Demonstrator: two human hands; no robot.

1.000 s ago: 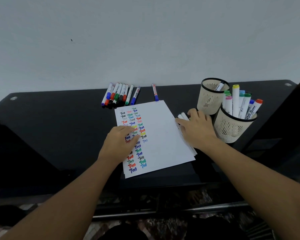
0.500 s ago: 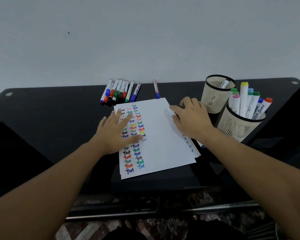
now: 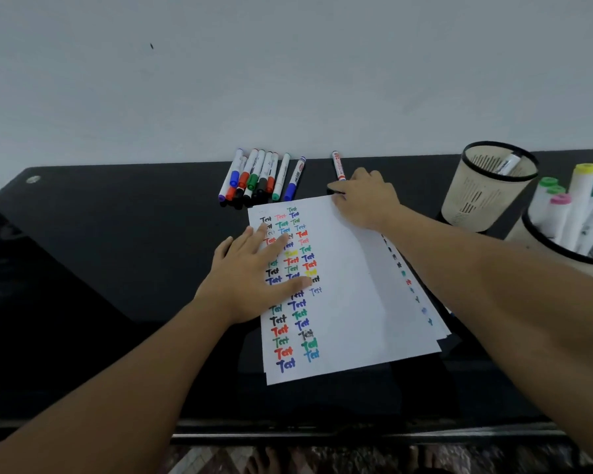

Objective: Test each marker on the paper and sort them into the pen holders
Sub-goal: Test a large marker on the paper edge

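Lying flat with fingers spread, the left hand presses the paper, whose long axis runs away from the viewer on the tabletop. The right hand reaches the lone marker, which points away; its finger state is hidden.

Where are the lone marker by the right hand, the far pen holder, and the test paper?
lone marker [image 3: 337, 165], head view, on its white barrel.
far pen holder [image 3: 473, 200], head view, on its slotted cream wall.
test paper [image 3: 346, 302], head view, on the blank right part of the top sheet.
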